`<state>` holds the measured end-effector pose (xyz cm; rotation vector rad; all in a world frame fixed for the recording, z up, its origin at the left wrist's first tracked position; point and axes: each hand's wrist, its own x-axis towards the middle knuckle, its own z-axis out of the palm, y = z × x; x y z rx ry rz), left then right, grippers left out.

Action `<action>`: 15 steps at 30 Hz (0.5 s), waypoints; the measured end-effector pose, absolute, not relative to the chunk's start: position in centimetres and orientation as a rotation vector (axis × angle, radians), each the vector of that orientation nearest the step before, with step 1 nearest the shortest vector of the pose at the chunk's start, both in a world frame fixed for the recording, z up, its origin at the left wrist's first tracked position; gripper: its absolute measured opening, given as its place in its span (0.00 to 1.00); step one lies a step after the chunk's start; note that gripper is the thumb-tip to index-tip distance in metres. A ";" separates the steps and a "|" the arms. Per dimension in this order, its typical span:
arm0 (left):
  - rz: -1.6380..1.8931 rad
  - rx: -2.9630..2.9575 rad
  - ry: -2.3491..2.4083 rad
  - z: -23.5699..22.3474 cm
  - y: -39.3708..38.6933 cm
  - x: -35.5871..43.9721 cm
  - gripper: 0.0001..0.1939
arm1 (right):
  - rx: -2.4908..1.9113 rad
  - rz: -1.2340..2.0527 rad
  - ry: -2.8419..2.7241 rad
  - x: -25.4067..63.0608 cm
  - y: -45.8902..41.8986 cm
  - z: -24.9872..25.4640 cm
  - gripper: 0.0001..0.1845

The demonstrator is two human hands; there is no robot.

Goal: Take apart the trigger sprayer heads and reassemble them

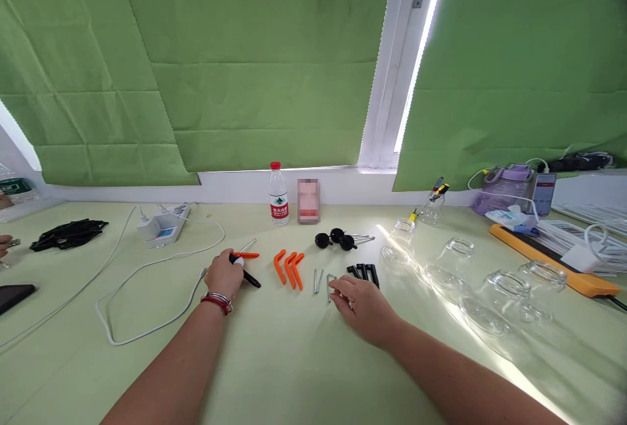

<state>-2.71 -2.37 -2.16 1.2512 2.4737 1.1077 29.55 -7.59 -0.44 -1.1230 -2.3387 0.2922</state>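
My left hand is closed around a black bent handle-like piece. An orange piece and a thin silver rod stick out beside it; whether they are joined to it I cannot tell. With fingers bent and thumb close to them, my right hand pinches at a slim silver bolt, partly hidden by the fingertips. Two more bolts lie just left of it. Between my hands rest three orange angled pieces. Black angled pieces lie beyond my right hand, behind them round black knobs with silver rods.
A water bottle and a blurred pinkish box stand by the wall. Several clear glasses are upside down at right, near an orange-edged stand. A white cable loops from a power strip at left.
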 end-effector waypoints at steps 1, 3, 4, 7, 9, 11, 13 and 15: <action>1.079 1.269 2.495 -2.2 -2.3 -2.8 0.21 | -1.148 0.279 -2.327 29.7 -7.4 -0.3 0.12; 1.032 1.295 2.533 -2.2 -2.3 -2.8 0.22 | -1.222 0.230 -2.275 30.0 -6.6 0.2 0.13; 1.015 1.303 2.550 -2.2 -2.3 -2.7 0.23 | -1.273 0.196 -2.237 30.3 -6.0 0.5 0.13; 0.994 1.316 2.602 -2.0 -2.4 -2.3 0.24 | -1.506 0.119 -2.129 31.1 -3.6 1.6 0.15; 0.999 1.327 2.642 -1.7 -2.6 -2.0 0.24 | -1.705 0.123 -2.093 31.4 -1.7 2.2 0.18; 1.008 1.348 2.681 -1.4 -2.9 -1.7 0.24 | -1.810 0.154 -2.079 31.6 0.1 2.5 0.19; 1.021 1.383 2.707 -1.0 -3.1 -1.3 0.23 | -1.890 0.209 -2.068 31.5 1.6 2.5 0.20; 1.040 1.432 2.721 -0.8 -3.4 -1.0 0.22 | -1.960 0.260 -2.044 31.4 2.7 2.1 0.20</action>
